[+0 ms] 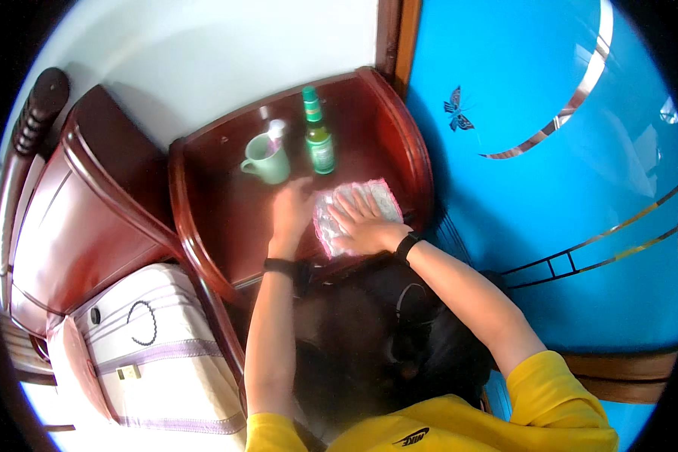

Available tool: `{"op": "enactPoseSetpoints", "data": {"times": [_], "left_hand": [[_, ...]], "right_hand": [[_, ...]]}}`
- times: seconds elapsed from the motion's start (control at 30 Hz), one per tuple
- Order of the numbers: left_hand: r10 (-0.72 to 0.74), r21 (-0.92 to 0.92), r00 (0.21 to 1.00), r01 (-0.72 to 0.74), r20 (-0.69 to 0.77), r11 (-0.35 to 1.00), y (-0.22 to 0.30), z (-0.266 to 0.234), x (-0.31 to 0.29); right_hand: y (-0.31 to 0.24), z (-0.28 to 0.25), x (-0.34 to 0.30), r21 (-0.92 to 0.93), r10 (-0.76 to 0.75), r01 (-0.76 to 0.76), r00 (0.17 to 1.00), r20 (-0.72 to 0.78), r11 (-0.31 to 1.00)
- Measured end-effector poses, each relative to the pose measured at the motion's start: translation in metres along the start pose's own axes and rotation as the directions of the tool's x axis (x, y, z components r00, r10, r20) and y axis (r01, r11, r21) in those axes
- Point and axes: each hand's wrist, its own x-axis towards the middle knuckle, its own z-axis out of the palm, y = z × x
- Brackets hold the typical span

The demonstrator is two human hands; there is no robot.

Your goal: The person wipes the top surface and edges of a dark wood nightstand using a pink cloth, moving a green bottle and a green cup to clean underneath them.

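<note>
Your right hand (363, 226) was flat, palm down, fingers spread, on the cloth (389, 202); it was open and gripped nothing. Your left hand (292, 211) was just beside the cloth's left edge; motion blur hid its fingers, so whether it was open or closed, or touched that edge, could not be determined.

The governing relation was this: the cloth lay directly beneath your right hand, the nearer of the two, and to the right of your left hand. It was pale with a pink border, roughly square and turned slightly askew, with no clear long axis. It lay at the near part of the bench (233, 226).

Beyond your hands, a pale green mug (267, 160) stood ahead of your left hand, its handle to the left. To its right stood a green-capped bottle (321, 143), upright, beyond the cloth.

The bench top was glossy, dark red-brown wood with raised, curved side rims. To its left was a bed (173, 294) bearing a black beaded loop (141, 324). A white wall (279, 45) stood behind, and a glossy blue panel (580, 264) to the right.
</note>
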Motion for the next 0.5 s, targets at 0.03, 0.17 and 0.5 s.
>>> {"op": "enactPoseSetpoints", "data": {"times": [0.03,0.17,0.5], "left_hand": [[-0.029,0.034,0.999,0.028,0.034,0.999,0.002,-0.009,-0.006],[-0.066,0.145,0.995,0.077,-0.079,0.986,-0.010,-0.062,-0.032],[0.078,0.259,0.880,0.052,-0.468,0.965,-0.030,-0.163,-0.079]], "right_hand": [[-0.006,0.002,0.003,-0.005,-0.010,0.010,1.000,0.002,1.000],[-0.049,0.014,0.026,-0.032,-0.093,0.093,0.996,0.004,0.995],[-0.148,0.018,0.121,-0.098,-0.258,0.259,0.966,0.019,0.961]]}}
